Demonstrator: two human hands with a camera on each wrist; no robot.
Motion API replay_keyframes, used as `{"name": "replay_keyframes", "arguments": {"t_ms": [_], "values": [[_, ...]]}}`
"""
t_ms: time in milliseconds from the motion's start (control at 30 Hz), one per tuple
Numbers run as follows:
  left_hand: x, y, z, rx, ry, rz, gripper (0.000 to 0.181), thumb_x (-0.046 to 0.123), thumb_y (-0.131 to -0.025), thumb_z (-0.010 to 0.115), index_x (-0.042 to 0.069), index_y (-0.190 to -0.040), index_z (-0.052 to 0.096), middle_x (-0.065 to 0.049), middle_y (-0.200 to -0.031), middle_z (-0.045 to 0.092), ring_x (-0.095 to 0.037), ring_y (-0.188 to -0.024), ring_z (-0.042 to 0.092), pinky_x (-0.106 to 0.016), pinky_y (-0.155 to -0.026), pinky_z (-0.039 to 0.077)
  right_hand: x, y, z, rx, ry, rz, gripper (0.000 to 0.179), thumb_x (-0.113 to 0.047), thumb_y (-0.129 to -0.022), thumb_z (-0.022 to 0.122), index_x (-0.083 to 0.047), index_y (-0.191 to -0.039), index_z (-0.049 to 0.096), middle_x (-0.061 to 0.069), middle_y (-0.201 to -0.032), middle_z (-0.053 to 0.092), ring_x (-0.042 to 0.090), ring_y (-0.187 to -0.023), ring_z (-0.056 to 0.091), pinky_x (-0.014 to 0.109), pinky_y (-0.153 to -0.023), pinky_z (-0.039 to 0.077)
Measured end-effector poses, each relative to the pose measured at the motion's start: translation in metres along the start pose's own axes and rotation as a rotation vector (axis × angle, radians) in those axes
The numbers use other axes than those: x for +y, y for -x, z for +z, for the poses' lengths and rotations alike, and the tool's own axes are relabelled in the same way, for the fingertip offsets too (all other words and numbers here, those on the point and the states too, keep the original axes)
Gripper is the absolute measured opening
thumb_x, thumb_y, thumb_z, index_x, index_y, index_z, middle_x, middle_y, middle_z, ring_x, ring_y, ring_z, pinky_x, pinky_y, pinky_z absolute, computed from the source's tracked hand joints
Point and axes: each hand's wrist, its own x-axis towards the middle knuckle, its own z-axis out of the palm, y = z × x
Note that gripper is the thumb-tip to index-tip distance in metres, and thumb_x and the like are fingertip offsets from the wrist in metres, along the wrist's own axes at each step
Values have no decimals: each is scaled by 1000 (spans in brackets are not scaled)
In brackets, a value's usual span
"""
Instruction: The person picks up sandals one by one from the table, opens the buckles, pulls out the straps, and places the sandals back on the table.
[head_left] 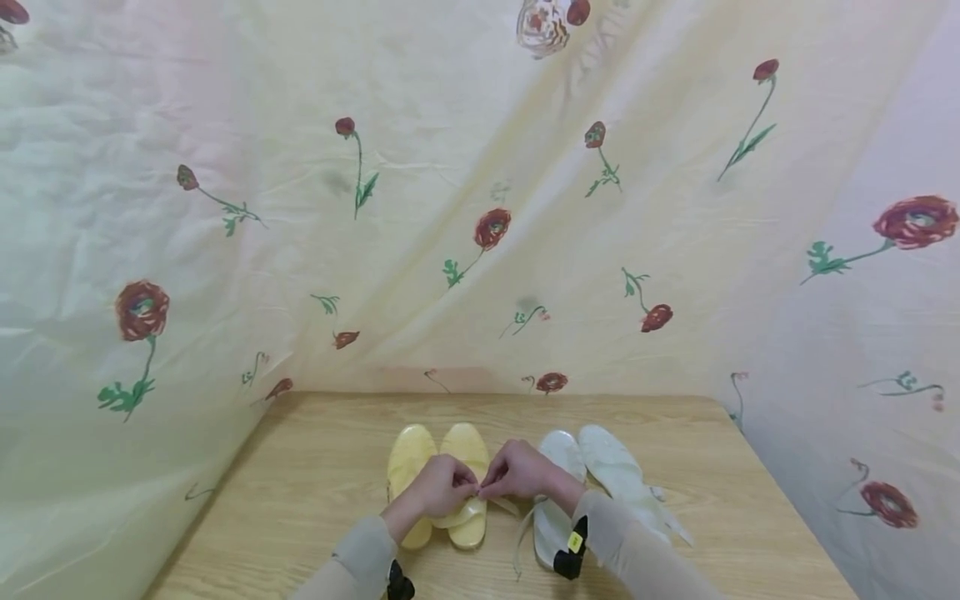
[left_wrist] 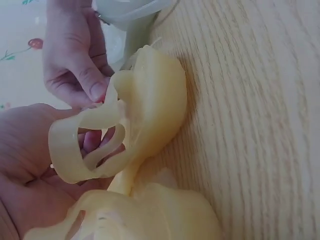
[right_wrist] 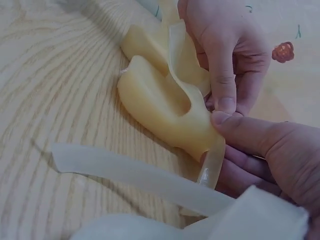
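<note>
A pair of yellow sandals lies side by side on the wooden table. Both hands meet at the ankle strap point(right_wrist: 212, 155) of the right-hand yellow sandal point(head_left: 461, 442). My left hand point(head_left: 442, 485) pinches the strap from the left between thumb and fingers. From the right, my right hand point(head_left: 522, 468) pinches it too, the fingertips almost touching. The small fastening between the fingertips is largely hidden. The other yellow sandal point(head_left: 409, 450) lies just left, partly behind the left hand; its strap point(left_wrist: 52, 225) stands up in the left wrist view.
A pair of white sandals lies right of the yellow ones: the nearer one point(head_left: 558, 448) is partly under the right forearm, the farther one point(head_left: 607, 450) angles outward. A loose white strap point(right_wrist: 135, 175) reaches toward the yellow sandal. Flower-patterned cloth point(head_left: 420, 208) surrounds the wooden table point(head_left: 300, 483).
</note>
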Motion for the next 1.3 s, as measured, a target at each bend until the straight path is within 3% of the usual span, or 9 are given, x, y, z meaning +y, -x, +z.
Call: {"name": "replay_keyframes", "arguments": {"t_ms": [300, 733, 1067, 1300], "values": [[3, -1, -3, 6, -37, 29, 8, 12, -94, 80, 6, -91, 82, -3, -85, 81, -4, -75, 69, -20, -69, 57, 6, 1, 2, -3, -4, 7, 8, -25, -87, 90, -18, -86, 85, -9, -75, 80, -2, -63, 65, 18, -58, 52], [-8, -7, -8, -73, -18, 30, 10, 18, -97, 80, 10, -96, 85, -1, -92, 84, 0, -78, 68, -20, -70, 56, 5, 4, 2, 6, -12, 53, 9, -27, -89, 88, -20, -85, 86, -9, -74, 79, 0, -59, 57, 17, -53, 43], [-7, -12, -11, -75, 9, 24, 9, 17, -91, 84, 9, -94, 85, -1, -85, 82, 1, -71, 69, -19, -66, 57, 4, 3, 2, 15, -26, 50, 8, -25, -88, 89, -18, -89, 86, -8, -78, 81, -1, -67, 67, 18, -62, 54], [-7, -14, -12, -107, -25, 45, 7, 17, -93, 84, 11, -92, 86, 0, -84, 83, 4, -68, 67, -17, -65, 56, 4, 1, 4, -12, -22, 74, 9, -27, -89, 88, -18, -89, 87, -10, -77, 80, 0, -62, 58, 17, -57, 45]]}}
